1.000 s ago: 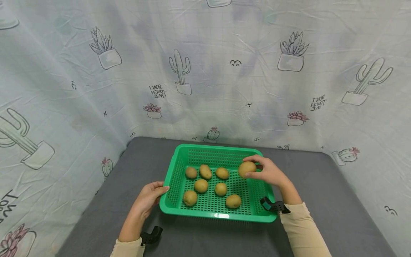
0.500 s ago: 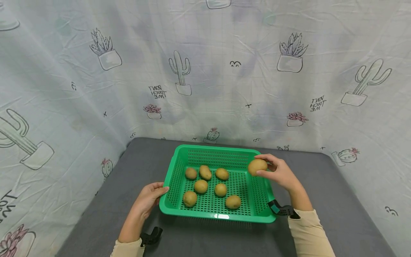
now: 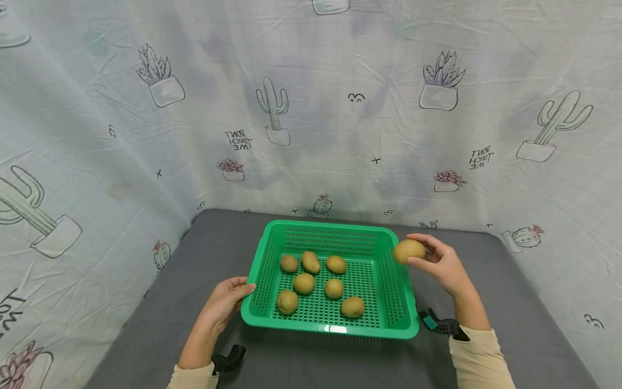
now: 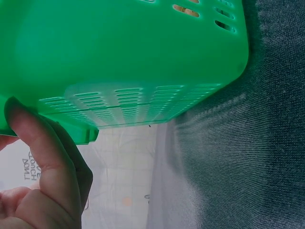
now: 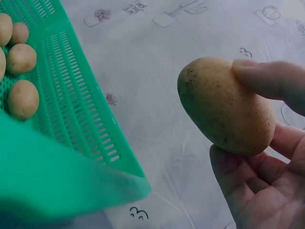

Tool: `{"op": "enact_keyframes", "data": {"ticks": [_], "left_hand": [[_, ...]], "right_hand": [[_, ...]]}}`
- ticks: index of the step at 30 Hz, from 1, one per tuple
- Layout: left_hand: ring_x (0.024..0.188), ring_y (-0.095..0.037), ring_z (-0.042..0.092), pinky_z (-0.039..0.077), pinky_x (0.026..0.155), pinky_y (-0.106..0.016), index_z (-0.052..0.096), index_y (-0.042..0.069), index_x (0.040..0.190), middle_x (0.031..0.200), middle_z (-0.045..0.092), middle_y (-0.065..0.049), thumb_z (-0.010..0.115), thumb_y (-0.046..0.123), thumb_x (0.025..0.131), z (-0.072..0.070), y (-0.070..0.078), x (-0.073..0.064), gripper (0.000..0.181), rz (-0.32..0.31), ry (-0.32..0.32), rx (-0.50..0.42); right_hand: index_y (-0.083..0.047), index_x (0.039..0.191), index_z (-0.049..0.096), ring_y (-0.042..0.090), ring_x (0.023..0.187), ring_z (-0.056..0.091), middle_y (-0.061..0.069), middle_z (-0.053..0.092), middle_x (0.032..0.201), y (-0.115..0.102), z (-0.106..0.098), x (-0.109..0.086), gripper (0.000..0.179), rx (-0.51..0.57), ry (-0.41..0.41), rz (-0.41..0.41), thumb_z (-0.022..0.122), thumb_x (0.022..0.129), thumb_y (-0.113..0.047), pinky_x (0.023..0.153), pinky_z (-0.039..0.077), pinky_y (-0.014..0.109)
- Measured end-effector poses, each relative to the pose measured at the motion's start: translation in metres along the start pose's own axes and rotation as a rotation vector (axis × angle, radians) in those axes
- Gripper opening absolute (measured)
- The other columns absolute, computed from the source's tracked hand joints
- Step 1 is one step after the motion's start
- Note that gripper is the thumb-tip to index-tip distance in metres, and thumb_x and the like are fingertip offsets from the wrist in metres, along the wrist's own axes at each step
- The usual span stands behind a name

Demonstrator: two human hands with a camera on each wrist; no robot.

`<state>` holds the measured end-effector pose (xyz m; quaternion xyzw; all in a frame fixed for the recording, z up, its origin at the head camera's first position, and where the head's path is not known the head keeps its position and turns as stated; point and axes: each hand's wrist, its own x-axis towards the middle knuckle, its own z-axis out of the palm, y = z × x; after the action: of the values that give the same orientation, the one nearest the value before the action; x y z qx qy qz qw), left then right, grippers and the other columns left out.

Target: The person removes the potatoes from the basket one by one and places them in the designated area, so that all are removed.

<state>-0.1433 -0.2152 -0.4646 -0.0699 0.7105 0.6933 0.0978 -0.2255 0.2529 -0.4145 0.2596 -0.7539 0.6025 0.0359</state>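
Note:
A green plastic basket with slotted walls stands on the grey cloth, and several potatoes lie spread over its floor. My left hand grips the basket's left rim, thumb on top; in the left wrist view its fingers curl under the rim against the outer wall. Between thumb and fingers, my right hand pinches one potato, tan with dark specks. In the head view that potato overlaps the basket's right rim near the back corner; the right wrist view shows it up in the air beside the basket.
Grey cloth covers the table around the basket. A pale curtain printed with cacti hangs behind and along both sides. Black straps with small mounts sit on both wrists.
My right hand has moved to the right with the potato, from over the basket's inside to its right rim. The left hand, the basket and the other potatoes stay put.

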Motion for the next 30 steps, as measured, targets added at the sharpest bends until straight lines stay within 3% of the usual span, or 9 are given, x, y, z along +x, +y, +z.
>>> {"op": "enact_keyframes", "data": {"ticks": [6, 14, 21, 30], "left_hand": [[0.059, -0.006, 0.050, 0.047, 0.062, -0.025, 0.045, -0.013, 0.125, 0.075, 0.060, 0.006, 0.055, 0.014, 0.097, 0.001, 0.001, 0.000, 0.040, -0.004, 0.009, -0.002], [0.058, -0.005, 0.049, 0.046, 0.061, -0.024, 0.047, -0.014, 0.122, 0.073, 0.060, 0.006, 0.055, 0.013, 0.096, 0.001, 0.000, 0.000, 0.039, -0.004, 0.011, -0.002], [0.060, -0.006, 0.052, 0.048, 0.063, -0.025, 0.047, -0.013, 0.122, 0.076, 0.062, 0.004, 0.056, 0.013, 0.095, 0.001, -0.002, 0.001, 0.039, -0.010, 0.014, -0.014], [0.060, -0.006, 0.052, 0.048, 0.064, -0.025, 0.047, -0.013, 0.123, 0.077, 0.062, 0.004, 0.056, 0.014, 0.095, 0.001, -0.001, 0.000, 0.040, -0.007, 0.014, -0.006]], "right_hand": [[0.012, 0.131, 0.046, 0.006, 0.095, 0.062, -0.007, 0.059, 0.117, 0.006, -0.005, -0.010, 0.047, 0.040, 0.068, 0.012, 0.059, 0.086, 0.013, 0.073, 0.052, 0.019], [0.005, 0.130, 0.051, 0.004, 0.095, 0.061, -0.006, 0.058, 0.116, 0.017, -0.009, -0.022, 0.046, 0.015, 0.170, 0.029, 0.060, 0.086, 0.012, 0.073, 0.051, 0.016], [0.009, 0.131, 0.047, 0.000, 0.101, 0.059, -0.007, 0.054, 0.120, 0.026, -0.011, -0.030, 0.047, 0.015, 0.242, 0.049, 0.061, 0.086, 0.011, 0.077, 0.049, 0.013], [-0.001, 0.134, 0.049, -0.007, 0.102, 0.056, -0.014, 0.050, 0.120, 0.040, -0.010, -0.040, 0.048, -0.124, 0.283, 0.137, 0.065, 0.088, -0.001, 0.076, 0.048, 0.010]]}}
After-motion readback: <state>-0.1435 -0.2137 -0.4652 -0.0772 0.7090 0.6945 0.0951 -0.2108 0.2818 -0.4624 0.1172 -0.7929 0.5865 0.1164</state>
